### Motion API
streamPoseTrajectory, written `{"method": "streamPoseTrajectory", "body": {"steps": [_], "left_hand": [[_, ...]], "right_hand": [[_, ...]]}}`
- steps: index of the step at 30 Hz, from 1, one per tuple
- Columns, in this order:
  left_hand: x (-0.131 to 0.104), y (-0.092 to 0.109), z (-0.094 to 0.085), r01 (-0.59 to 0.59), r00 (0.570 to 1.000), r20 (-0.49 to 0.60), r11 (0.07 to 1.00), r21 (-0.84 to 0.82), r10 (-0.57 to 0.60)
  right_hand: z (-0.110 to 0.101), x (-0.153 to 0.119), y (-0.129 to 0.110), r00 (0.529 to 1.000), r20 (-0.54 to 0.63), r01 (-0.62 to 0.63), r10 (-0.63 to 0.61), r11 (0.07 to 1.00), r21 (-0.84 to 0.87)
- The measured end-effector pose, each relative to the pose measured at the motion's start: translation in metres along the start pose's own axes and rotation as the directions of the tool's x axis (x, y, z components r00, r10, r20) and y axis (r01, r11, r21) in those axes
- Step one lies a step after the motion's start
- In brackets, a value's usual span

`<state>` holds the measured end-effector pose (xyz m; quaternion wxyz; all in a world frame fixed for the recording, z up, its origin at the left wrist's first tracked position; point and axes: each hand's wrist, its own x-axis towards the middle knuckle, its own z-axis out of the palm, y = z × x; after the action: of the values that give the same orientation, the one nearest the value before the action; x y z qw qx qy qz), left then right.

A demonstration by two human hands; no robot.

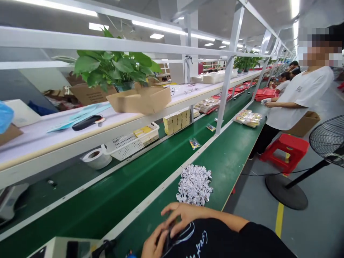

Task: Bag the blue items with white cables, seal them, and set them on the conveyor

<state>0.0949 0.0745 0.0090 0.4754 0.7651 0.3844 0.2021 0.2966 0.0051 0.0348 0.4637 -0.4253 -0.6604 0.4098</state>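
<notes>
My right hand [185, 216] reaches in from the right at the bottom of the view, its fingers bent over a small dark object [168, 238]. My left hand [154, 242] grips the same object from below, close to my black shirt. Fingers cover most of the object, so its kind cannot be made out. Just beyond my right hand, a heap of short white cables [195, 184] lies on the green bench [225, 157].
A green conveyor belt [129, 186] runs alongside, carrying small bagged packs [194, 143]. A white basket [134, 141] and tape roll [96, 157] stand beyond it. At right are a person in a white shirt [301, 93], a red stool [286, 152] and a fan [329, 139].
</notes>
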Motion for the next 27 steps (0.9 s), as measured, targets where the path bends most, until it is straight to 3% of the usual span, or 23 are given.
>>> {"method": "streamPoseTrajectory", "body": {"steps": [2,4,6,8,11,14,18,22,27], "left_hand": [[-0.002,0.008,-0.005,0.057,0.991,-0.121,0.998,-0.001,-0.056],[-0.008,0.023,-0.009,0.128,0.964,-0.229,0.991,-0.040,-0.133],[-0.017,0.036,-0.011,0.136,0.950,-0.267,0.985,-0.104,-0.159],[-0.024,0.044,-0.012,0.091,0.954,-0.266,0.980,-0.175,-0.136],[-0.035,0.042,-0.012,0.071,0.938,-0.309,0.957,-0.282,-0.160],[-0.048,0.032,-0.009,0.094,0.901,-0.350,0.903,-0.420,-0.257],[-0.067,0.015,-0.009,0.098,0.830,-0.448,0.879,-0.467,-0.331],[-0.084,-0.005,-0.019,0.090,0.754,-0.541,0.875,-0.476,-0.372],[-0.099,-0.026,-0.042,0.092,0.625,-0.509,0.704,-0.704,-0.591]], "right_hand": [[0.005,-0.001,0.004,0.964,-0.244,-0.070,0.102,0.988,0.139],[0.011,-0.003,0.006,0.892,-0.391,-0.137,0.229,0.959,0.249],[0.018,-0.004,0.005,0.870,-0.397,-0.191,0.293,0.942,0.277],[0.025,-0.001,0.003,0.885,-0.352,-0.226,0.304,0.943,0.246],[0.036,0.005,0.000,0.898,-0.307,-0.259,0.316,0.942,0.213],[0.048,0.008,-0.003,0.901,-0.285,-0.282,0.326,0.941,0.186],[0.063,0.009,-0.005,0.916,-0.263,-0.262,0.303,0.948,0.180],[0.091,0.016,0.000,0.885,-0.378,-0.205,0.272,0.956,0.208],[0.139,0.037,0.012,0.842,-0.394,-0.265,0.368,0.919,0.291]]}}
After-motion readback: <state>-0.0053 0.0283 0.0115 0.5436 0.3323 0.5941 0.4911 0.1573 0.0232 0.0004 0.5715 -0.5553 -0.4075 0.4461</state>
